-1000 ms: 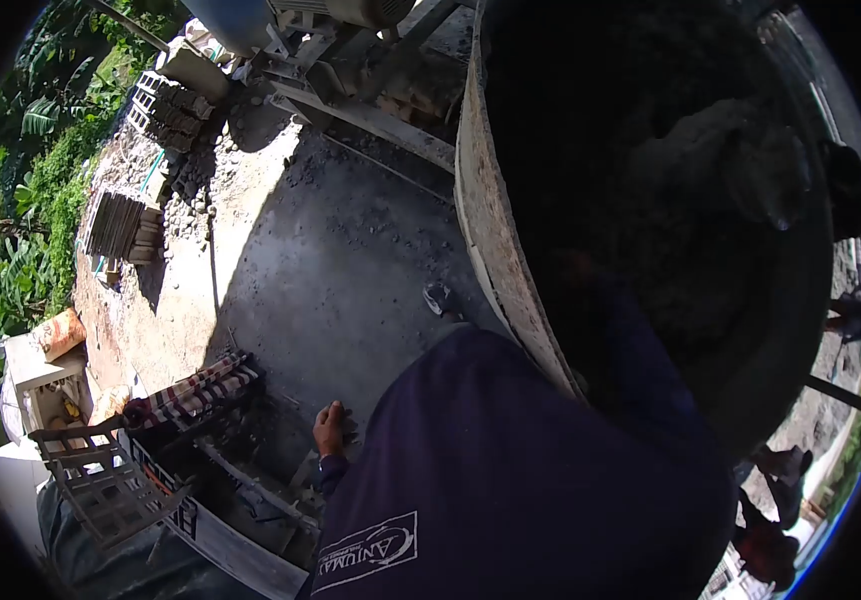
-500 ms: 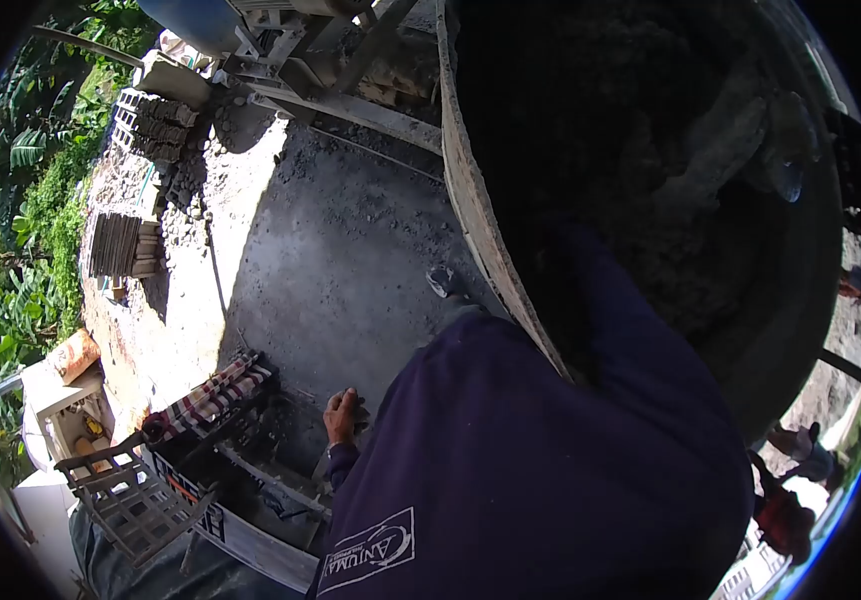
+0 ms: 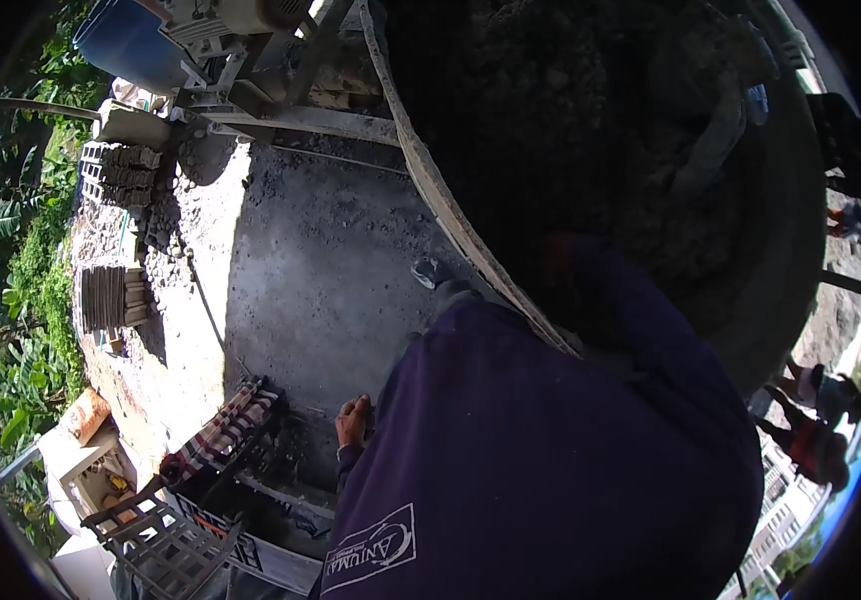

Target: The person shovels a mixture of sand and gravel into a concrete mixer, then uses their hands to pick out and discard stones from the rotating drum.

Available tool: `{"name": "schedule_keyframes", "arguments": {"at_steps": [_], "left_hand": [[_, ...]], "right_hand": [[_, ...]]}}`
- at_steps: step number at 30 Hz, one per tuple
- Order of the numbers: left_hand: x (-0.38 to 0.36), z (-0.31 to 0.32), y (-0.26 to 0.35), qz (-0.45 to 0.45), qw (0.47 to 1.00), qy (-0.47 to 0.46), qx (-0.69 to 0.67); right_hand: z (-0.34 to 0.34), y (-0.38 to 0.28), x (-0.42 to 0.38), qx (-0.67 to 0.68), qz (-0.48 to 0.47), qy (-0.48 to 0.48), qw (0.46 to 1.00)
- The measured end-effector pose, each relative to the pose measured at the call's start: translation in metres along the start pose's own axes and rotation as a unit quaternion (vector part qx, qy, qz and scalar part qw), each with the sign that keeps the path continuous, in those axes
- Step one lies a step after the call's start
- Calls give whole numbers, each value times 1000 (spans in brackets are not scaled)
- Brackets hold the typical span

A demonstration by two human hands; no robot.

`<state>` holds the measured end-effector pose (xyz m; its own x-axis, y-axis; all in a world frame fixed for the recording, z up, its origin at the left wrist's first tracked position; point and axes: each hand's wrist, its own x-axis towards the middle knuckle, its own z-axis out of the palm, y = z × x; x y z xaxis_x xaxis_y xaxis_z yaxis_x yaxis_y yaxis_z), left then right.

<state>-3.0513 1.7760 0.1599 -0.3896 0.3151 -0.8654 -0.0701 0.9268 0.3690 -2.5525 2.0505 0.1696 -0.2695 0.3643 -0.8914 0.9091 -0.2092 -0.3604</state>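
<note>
Fingers of the left hand hang loosely curled, holding nothing, for balance; the right sleeve reaches into the concrete mixer drum, its fingers hidden.

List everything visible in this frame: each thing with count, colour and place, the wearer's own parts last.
mixer drum: one, rusty rim, dark wet mix inside, upper right.
blue barrel: one, top left.
block stacks: two, grey, left edge of the slab.
concrete slab: one, grey, centre.
striped cloth: one, red and white, lower left.
plastic chair: one, grey, bottom left.
people: at least two, far right, small.
greenery: left border.
purple sleeve: right arm reaching into the drum, hand hidden.
left hand: one, bare, hanging beside the purple shirt, holding nothing.
</note>
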Motion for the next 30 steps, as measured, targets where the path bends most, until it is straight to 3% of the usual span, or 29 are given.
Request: {"name": "schedule_keyframes", "arguments": {"at_steps": [1,5,7,10,13,16,18,19,21,22,24,25,27,29,30], "left_hand": [[0,-4,8,-9,999,-23,-41],[5,-21,21,29,996,-27,-76],[12,-23,17,33,996,-45,-63],[23,-23,10,41,996,-82,-15],[30,-23,0,54,989,-125,54],[46,-35,-15,77,979,-154,110],[45,-41,-24,99,979,-145,106],[46,-45,-31,103,977,-149,109],[46,-55,-41,115,976,-182,42],[45,-56,-47,118,974,-186,52],[38,-48,-55,69,967,-244,-36],[32,-39,-56,75,964,-256,-17],[16,-10,-58,80,953,-293,2],[-5,23,-59,91,939,-327,59],[-14,40,-61,98,932,-339,89]], "right_hand": [[-1,0,-12,133,20,-60,989],[-19,-15,-136,168,0,-43,985],[-14,11,-174,255,-62,-8,965],[3,11,-228,251,-119,-6,961],[18,-13,-257,193,-181,56,963],[34,-12,-276,193,-166,112,961],[46,1,-293,195,-184,234,935],[55,13,-307,196,-182,241,933],[83,41,-335,374,-282,389,794],[101,47,-339,379,-278,396,789],[147,56,-345,562,-470,462,500],[170,47,-350,569,-512,487,420],[217,39,-351,583,-583,484,292],[270,19,-349,601,-565,527,202],[298,16,-342,612,-559,528,189]]}}
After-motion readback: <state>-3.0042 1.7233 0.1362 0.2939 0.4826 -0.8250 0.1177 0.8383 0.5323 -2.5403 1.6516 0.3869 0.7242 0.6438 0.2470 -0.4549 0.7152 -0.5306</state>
